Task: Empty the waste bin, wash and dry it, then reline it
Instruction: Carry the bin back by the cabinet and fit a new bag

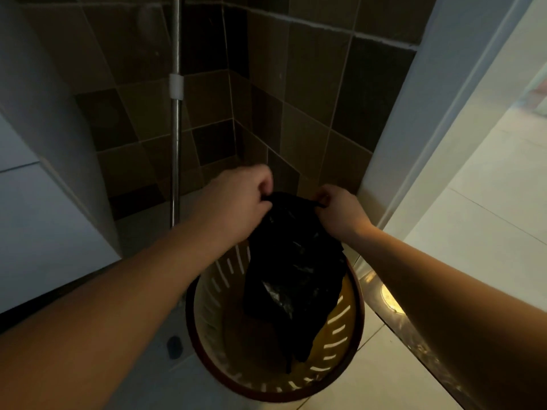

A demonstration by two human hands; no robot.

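Note:
A round waste bin (349, 335) with a dark red rim and slotted cream walls stands on the floor at the bottom centre. A black plastic bag (291, 261) hangs above it, its lower end dangling inside the bin. My left hand (239, 199) pinches the bag's top edge on the left. My right hand (337, 210) pinches the same edge on the right. The hands hold the edge stretched between them, just above the bin's far side.
Dark tiled walls meet in a corner behind the bin. A metal pole (176, 137) with a white clip stands upright at the left. A white cabinet (38, 202) fills the left side. A door frame (414, 143) and a lit pale floor (488, 217) lie to the right.

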